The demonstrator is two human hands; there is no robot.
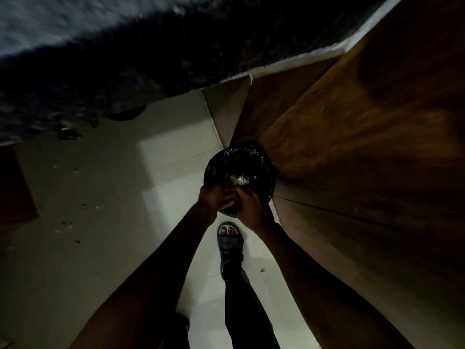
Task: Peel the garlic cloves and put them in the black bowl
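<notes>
While both hands hover together over the bin, it looks to me like papery garlic skin is being shed rather than a clove being peeled. That's a guess, mind, because the light is poor and I can't make out any clove between the fingers. No black bowl shows anywhere either, so where the peeled cloves go is off-camera.

Left hand has its fingers curled in towards the right one, and the right hand is curled too, the two touching just above the near rim. Whether they pinch something small or simply rub against each other, I cannot tell.

To do this well, keep the hands low and centred over the opening so loose skin drops inside rather than drifting onto the floor, and rub fingertips gently so nothing sticks.

Inside the bin sits a black liner, crinkled and glossy, with a pale, whitish heap at its middle, likely skins already dropped.

Outward now: the bin stands on a pale tiled floor, tucked against a brown wooden panel on the right. One sandalled foot is planted just behind it. Dark specks scatter the floor off to the left, and a dark speckled worktop runs across the top.
</notes>
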